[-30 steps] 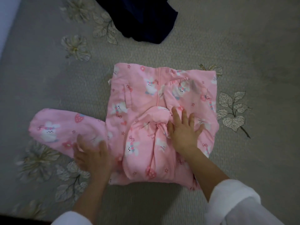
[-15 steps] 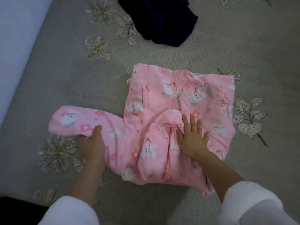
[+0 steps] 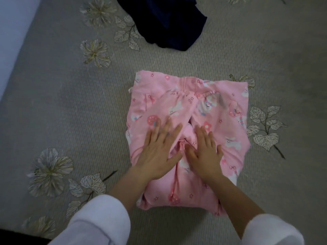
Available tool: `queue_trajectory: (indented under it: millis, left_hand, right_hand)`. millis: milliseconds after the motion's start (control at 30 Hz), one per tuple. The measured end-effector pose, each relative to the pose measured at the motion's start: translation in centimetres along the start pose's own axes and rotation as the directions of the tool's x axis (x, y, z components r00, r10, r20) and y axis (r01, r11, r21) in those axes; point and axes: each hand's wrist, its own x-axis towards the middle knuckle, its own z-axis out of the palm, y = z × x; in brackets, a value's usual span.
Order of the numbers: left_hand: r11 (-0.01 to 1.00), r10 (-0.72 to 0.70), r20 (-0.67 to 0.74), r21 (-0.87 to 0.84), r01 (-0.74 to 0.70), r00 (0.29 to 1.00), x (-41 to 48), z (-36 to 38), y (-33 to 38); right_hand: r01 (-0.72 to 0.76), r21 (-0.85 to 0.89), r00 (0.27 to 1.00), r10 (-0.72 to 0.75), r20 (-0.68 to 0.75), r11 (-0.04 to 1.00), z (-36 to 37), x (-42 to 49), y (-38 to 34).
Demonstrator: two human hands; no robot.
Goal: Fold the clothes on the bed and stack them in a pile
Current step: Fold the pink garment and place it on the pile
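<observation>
A pink garment (image 3: 217, 110) printed with bunnies and flowers lies folded into a rough rectangle in the middle of the bed. Both sleeves are folded in over its front. My left hand (image 3: 157, 149) lies flat on the left sleeve, fingers spread and slightly blurred. My right hand (image 3: 206, 152) presses flat on the right sleeve beside it, thumbs almost touching. Neither hand grips the cloth. A crumpled dark navy garment (image 3: 166, 23) sits apart at the top of the view.
The bed is covered by a grey ribbed spread (image 3: 62, 103) with embroidered flowers and leaves. Its left edge (image 3: 19, 50) runs diagonally at the upper left, with a pale surface beyond. White sleeves cover both forearms at the bottom.
My left hand carried the left sleeve from its spread-out position across onto the garment and now rests flat on it. My right hand stayed pressing the other sleeve. The view shifted slightly.
</observation>
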Motion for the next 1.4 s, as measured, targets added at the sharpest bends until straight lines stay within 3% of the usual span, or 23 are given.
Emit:
queue_trajectory:
  millis: [67, 167, 333, 467, 567, 700, 800, 867, 1033, 1133, 1233, 1300, 1400]
  left_hand:
    - [0.987, 0.071, 0.036, 0.139, -0.075, 0.997, 0.6, 0.5, -0.3]
    - [0.958, 0.085, 0.121, 0.263, -0.115, 0.989, 1.6, 1.7, -0.7]
    - [0.949, -0.01, 0.123, 0.313, -0.029, 0.992, 2.7, 3.8, -0.3]
    - [0.973, -0.028, 0.202, 0.23, -0.019, 0.979, 3.2, 2.4, 0.3]
    - [0.999, 0.006, 0.177, 0.048, -0.015, 0.984, 1.0, 0.2, 0.4]
    - [0.982, 0.109, 0.139, 0.141, -0.129, 0.984, -7.1, 0.1, -0.1]
    - [0.922, 0.136, 0.229, 0.327, -0.208, 0.964, -10.4, 1.4, -0.8]
    - [0.893, 0.089, 0.276, 0.403, -0.2, 0.957, -9.8, 1.8, -0.7]
    - [0.886, -0.077, 0.304, 0.458, -0.075, 0.95, -7.2, 3.1, 1.1]
    - [0.919, -0.098, 0.383, 0.39, -0.065, 0.919, -6.4, 1.2, 2.6]
    - [0.966, -0.074, 0.538, 0.247, -0.073, 0.84, -5.7, -2.0, 4.0]
    - [0.987, 0.012, 0.605, 0.119, -0.106, 0.796, -6.1, -3.9, 5.0]
    - [1.0, -0.004, 0.726, -0.004, 0.009, 0.688, -7.7, -5.7, 6.4]
  right_hand:
    - [0.108, 0.01, 0.992, -0.107, -0.071, 0.994, -0.5, -0.8, 0.6]
    - [0.283, -0.196, 0.956, -0.293, -0.023, 0.939, -0.7, -1.5, 2.6]
    - [0.271, -0.339, 0.963, -0.253, 0.097, 0.901, 0.3, -0.3, 3.6]
    - [0.267, -0.254, 0.961, -0.238, 0.138, 0.929, -1.1, -0.4, 2.6]
    - [0.368, -0.233, 0.927, -0.375, 0.014, 0.9, -2.9, -3.5, 2.7]
    - [0.528, -0.369, 0.841, -0.532, 0.1, 0.765, -1.8, -9.8, 5.5]
    - [0.505, -0.496, 0.858, -0.474, 0.199, 0.706, -0.6, -11.3, 7.2]
    - [0.431, -0.517, 0.899, -0.399, 0.18, 0.739, -0.5, -10.5, 6.6]
    - [0.345, -0.339, 0.938, -0.312, 0.152, 0.875, -1.0, -8.0, 5.0]
    - [0.347, -0.187, 0.935, -0.323, 0.144, 0.919, -2.5, -7.7, 4.3]
    - [0.348, -0.181, 0.928, -0.31, 0.208, 0.92, -4.8, -8.2, 3.2]
    - [0.356, -0.208, 0.913, -0.291, 0.287, 0.911, -6.2, -9.1, 2.7]
    - [0.357, -0.179, 0.833, -0.226, 0.505, 0.917, -8.2, -10.8, 2.2]
